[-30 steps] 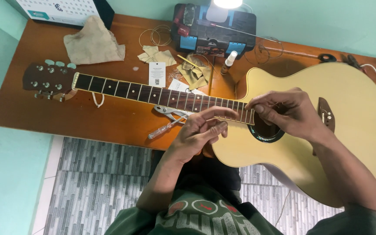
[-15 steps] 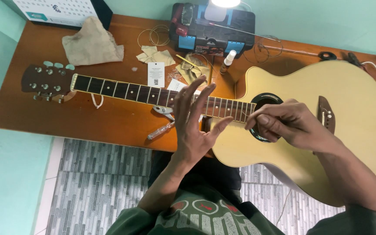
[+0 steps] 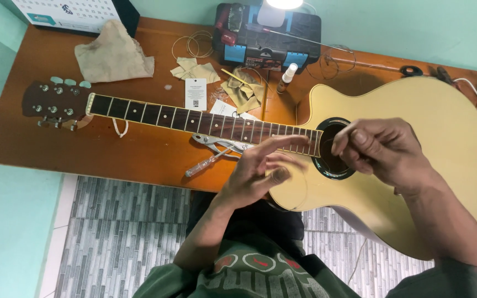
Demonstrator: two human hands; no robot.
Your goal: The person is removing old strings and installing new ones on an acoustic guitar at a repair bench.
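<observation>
White rectangular paper tag [image 3: 195, 93] with dark print lies flat mid-table just behind the guitar neck, a second white slip [image 3: 223, 108] beside it to the right; white box [image 3: 73, 11] with teal label and black side stands at the table's far left corner.

1. An acoustic guitar [image 3: 415, 138] lies flat on the wooden desk [image 3: 128, 154], headstock at nine o'clock.
2. The left hand [image 3: 260, 168] hovers over the lower fretboard with its fingers spread.
3. The right hand [image 3: 385, 149] has its fingers curled above the soundhole [image 3: 327, 160].
4. Pliers [image 3: 219, 144] lie just beside the neck at six o'clock.
5. A cloth [image 3: 114, 55] lies at eleven o'clock and a toolbox [image 3: 266, 36] at twelve.
</observation>
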